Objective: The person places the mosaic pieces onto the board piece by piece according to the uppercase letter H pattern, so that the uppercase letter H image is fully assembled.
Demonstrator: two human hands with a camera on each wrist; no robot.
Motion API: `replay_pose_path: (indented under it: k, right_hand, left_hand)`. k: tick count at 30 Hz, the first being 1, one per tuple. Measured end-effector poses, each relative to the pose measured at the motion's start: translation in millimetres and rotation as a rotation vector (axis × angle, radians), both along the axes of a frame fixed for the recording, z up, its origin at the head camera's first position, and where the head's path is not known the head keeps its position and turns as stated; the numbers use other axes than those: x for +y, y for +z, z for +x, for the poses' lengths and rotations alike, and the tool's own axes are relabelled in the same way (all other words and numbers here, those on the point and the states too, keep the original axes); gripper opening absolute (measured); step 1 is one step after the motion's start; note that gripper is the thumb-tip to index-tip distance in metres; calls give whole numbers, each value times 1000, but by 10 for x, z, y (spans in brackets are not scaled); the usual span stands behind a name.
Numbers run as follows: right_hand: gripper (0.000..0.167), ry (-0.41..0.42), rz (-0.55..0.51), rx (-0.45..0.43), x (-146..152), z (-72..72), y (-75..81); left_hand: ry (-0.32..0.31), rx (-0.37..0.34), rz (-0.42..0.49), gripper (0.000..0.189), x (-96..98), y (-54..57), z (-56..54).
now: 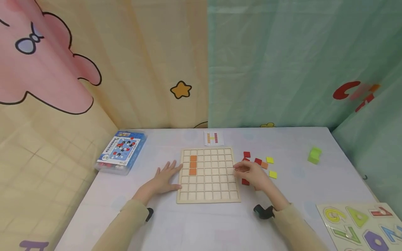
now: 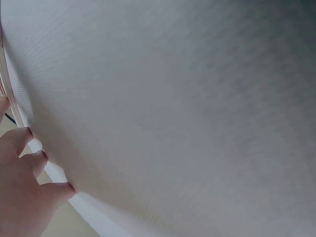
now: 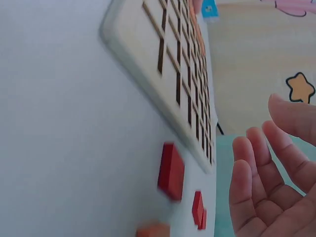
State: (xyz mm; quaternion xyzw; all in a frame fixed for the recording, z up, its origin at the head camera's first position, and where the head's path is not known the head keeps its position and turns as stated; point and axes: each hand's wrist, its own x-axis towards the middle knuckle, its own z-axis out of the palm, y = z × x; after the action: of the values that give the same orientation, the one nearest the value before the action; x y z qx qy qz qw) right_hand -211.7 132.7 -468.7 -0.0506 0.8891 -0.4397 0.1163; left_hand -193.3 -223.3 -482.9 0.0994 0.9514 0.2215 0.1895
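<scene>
The gridded board (image 1: 208, 179) on the table (image 1: 204, 226) is being touched at its left edge by the spread left hand (image 1: 164, 179). The right hand (image 1: 253, 174) is being held near red tiles (image 1: 245, 182), fingers loosely bent, thumb apart. Column two is being occupied by three orange tiles (image 1: 193, 165).

Evenly lit in head view; dim in left wrist view, darkest toward 2 o'clock; blurred at orange tile (image 3: 153, 230), right wrist view, 6 o'clock
</scene>
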Motion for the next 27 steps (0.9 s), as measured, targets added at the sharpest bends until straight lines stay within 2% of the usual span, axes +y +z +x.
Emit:
replay_pose_path:
  k: [5, 11, 17, 27]
  right_hand:
    - [29, -29, 29, -7, 367, 133, -36]
    - [34, -44, 55, -22, 609, 270, -124]
    - [45, -82, 68, -31, 678, 335, -182]
    - [38, -94, 149, -10, 671, 358, -247]
  left_hand:
    - [0, 7, -11, 87, -3, 14, -3]
    - [-1, 0, -7, 86, 1, 3, -9]
    - [1, 3, -8, 87, -6, 7, -3]
    - [-14, 15, -5, 86, -18, -19, -7]
